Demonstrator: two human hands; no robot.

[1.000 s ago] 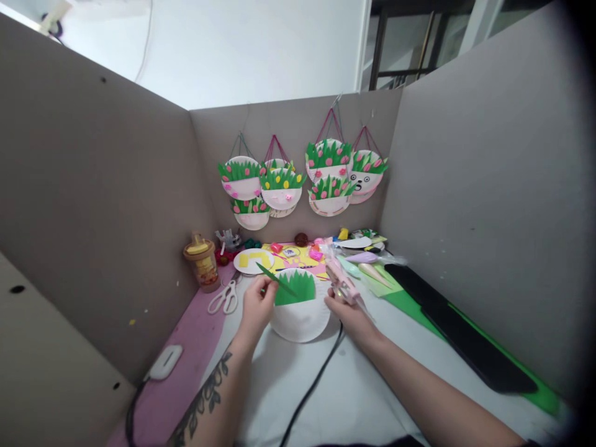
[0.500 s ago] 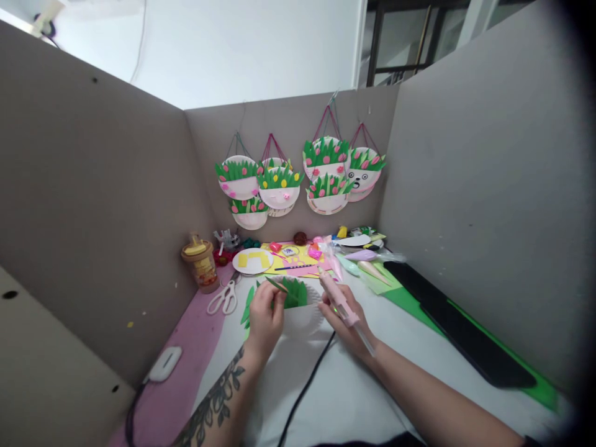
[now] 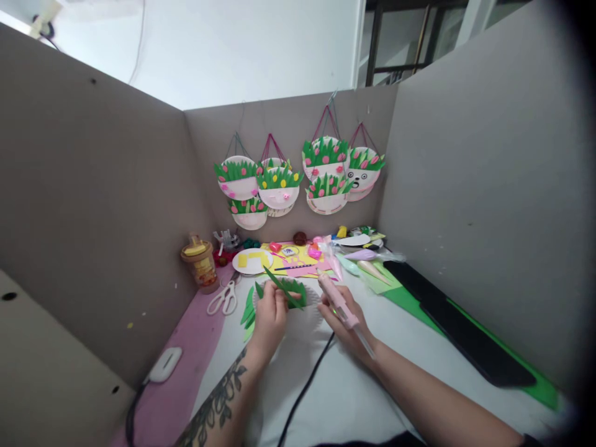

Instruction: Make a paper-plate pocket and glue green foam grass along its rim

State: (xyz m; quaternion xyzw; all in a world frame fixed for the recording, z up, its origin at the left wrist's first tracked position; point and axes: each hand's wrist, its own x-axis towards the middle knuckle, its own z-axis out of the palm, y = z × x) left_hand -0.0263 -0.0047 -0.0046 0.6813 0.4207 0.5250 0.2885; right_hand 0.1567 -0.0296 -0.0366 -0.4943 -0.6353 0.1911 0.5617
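Note:
Between thumb and fingers my left hand pinches a long, narrow green paper leaf, tilted with its tip up and to the left. Behind it lies a white paper plate with a fluted rim, a row of green paper grass fixed inside it. My right hand is wrapped round a pink hot glue gun, its nozzle pointing up and away, apart from the leaf. More cut green leaves lie to the left of the plate, partly hidden by my left hand.
White-handled scissors and a lidded cup stand at the left. A white oval plate with yellow pieces lies behind. Finished plate baskets hang on the grey partition. A black strip runs along the right; a black cord crosses the front.
The green leaf has turned in my left hand and now shows its broad side, crossing in front of the plate. My right hand and the glue gun have barely moved.

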